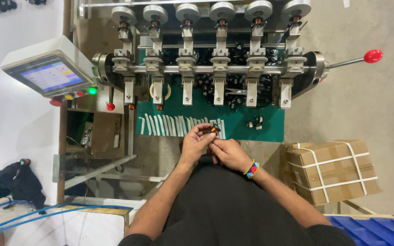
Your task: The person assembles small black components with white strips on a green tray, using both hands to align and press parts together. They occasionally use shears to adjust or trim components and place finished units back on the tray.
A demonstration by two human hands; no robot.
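Fingers largely hide the small copper-wound coil (214,129); its details cannot be made out. The left hand (196,143) pinches it at the fingertips. The right hand (230,154) closes beside it, over the green mat (251,136) edge, near white strips (169,125).

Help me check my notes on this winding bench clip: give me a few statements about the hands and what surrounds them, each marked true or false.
1. Both hands hold one small copper-wound coil part between them. True: the left hand and right hand meet on it over the green mat.
2. The right wrist wears a beaded band. True.
3. The strapped cardboard box sits to the person's left. False: it is on the right.
4. The lever with the red ball knob sticks out from the machine's left end. False: from its right end.
5. White strips lie in a row on the mat. True.
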